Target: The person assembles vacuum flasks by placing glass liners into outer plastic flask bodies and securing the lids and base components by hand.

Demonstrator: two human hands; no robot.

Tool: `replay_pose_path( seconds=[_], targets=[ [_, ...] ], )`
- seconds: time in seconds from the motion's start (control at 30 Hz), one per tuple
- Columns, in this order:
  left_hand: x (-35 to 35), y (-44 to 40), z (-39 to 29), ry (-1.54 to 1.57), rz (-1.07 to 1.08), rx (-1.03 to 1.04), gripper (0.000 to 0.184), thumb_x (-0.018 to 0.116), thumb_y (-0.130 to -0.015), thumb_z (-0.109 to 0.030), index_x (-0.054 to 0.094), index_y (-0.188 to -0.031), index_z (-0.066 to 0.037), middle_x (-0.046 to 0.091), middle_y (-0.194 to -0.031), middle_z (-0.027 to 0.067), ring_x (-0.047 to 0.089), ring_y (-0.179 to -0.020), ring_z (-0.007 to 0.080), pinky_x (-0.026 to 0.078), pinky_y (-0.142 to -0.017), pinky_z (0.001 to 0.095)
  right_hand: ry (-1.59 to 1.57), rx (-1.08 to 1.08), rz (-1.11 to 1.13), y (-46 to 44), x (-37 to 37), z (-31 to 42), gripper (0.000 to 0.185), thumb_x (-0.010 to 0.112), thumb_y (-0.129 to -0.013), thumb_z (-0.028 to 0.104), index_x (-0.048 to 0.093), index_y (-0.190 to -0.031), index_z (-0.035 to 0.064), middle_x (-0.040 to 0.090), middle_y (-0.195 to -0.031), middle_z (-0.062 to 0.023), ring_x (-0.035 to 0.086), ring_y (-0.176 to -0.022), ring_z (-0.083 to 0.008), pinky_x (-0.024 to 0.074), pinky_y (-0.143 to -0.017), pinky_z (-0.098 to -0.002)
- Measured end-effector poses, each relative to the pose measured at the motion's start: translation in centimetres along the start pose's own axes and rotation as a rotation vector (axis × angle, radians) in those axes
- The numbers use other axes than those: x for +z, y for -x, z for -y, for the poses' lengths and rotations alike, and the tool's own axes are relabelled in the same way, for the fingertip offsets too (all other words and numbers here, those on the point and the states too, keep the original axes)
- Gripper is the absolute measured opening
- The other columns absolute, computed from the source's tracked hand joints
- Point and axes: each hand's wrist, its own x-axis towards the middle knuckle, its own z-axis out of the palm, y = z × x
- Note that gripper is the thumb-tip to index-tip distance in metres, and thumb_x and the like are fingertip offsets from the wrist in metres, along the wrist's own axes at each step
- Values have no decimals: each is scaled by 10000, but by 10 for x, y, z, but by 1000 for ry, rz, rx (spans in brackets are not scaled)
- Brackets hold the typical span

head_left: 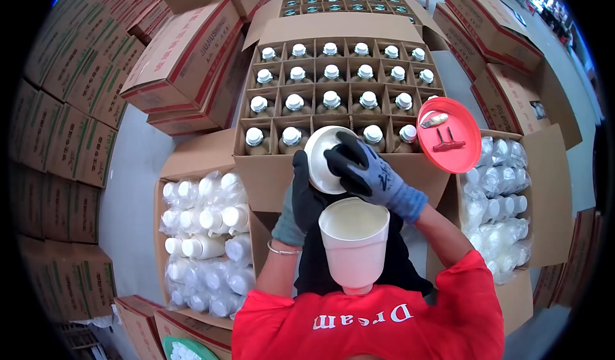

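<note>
While the left hand (pixel 306 192) has its grip clamped on a white dish (pixel 318 161), the right hand (pixel 366 173) reaches into it (whether pinching anything, I cannot tell). The dish is at the bottle carton's (pixel 275 184) near edge; a white tub (pixel 354 251) is before that carton, a red tray (pixel 466 150) at its right.

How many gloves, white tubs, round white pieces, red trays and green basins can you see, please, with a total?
Gloves (left hand, right hand): 2
White tub: 1
Round white piece: 1
Red tray: 1
Green basin: 1
Total: 6
</note>
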Motion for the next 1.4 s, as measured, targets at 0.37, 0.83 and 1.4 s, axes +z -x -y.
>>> replay_pose_path(
  seconds=[0.37, 0.83, 1.4],
  targets=[
    [-3, -18, -1, -1654, 96, 860, 678, 802, -683, -357, 583, -1322, -293, 423, -1429, 140, 393, -1307, 397, 338, -1084, 504, -1546, 668, 29, 5, 37, -40, 385, 540, -969, 181, 480, -1335, 78, 598, -1235, -61, 591, -1104, -162, 475, -974, -292],
    [-41, -106, 8, -2126, -327, 713, 583, 692, -817, -423, 553, -1319, -161, 452, -1378, 175, 389, -1290, 399, 297, -1012, 593, 631, 462, 598, 24, 24, -151, 660, 719, -770, 375, 500, -1347, 144, 555, -1194, -215, 594, -1046, -381, 488, -889, -461],
    [-85, -70, 6, 207, 108, 90, 592, 531, -969, -394, 346, -1466, -132, 435, -1442, 14, 415, -1316, 219, 365, -1085, 410, 131, 34, -321, 0, -60, 20, 594, 798, -700, 245, 529, -1186, 37, 549, -1104, -186, 551, -998, -384, 461, -836, -458]
  ],
)
